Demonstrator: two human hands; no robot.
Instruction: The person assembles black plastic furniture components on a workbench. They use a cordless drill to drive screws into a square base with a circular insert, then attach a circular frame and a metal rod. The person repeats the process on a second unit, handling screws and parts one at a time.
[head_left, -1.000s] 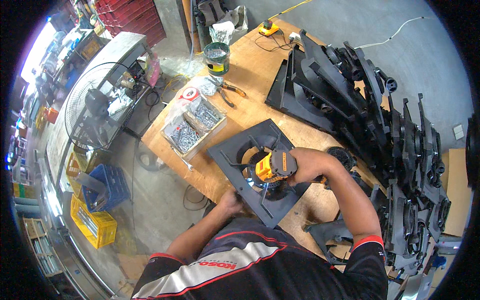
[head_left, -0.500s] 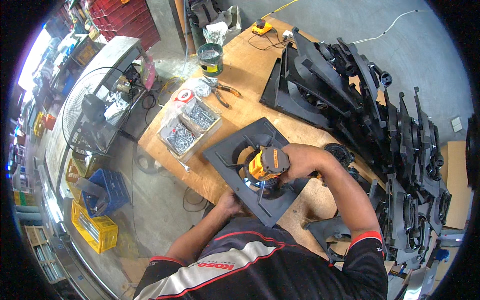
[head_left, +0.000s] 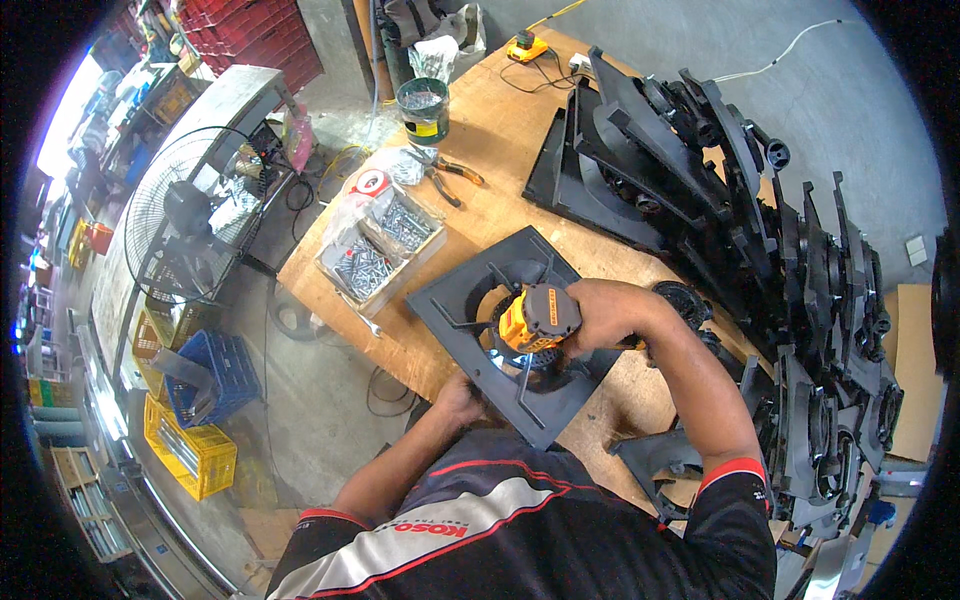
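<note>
A square black plastic panel (head_left: 462,338) with a round opening and raised ribs lies at the table's near edge, close to my body. My right hand (head_left: 608,318) is closed around a yellow-and-black cordless drill (head_left: 535,318), held over the opening. A light under the drill shines on the panel; the tool's tip is hidden beneath its body. At the panel's near left edge, my left hand (head_left: 460,402) grips the side, its fingers partly hidden below it.
Left of the panel stands a divided box (head_left: 395,262) of screws. Pliers (head_left: 450,182), a dark green bucket (head_left: 423,108) and a yellow battery charger (head_left: 525,46) sit farther back on the wooden table (head_left: 490,130). Stacked black panels (head_left: 670,170) crowd the right. A fan (head_left: 190,215) stands left.
</note>
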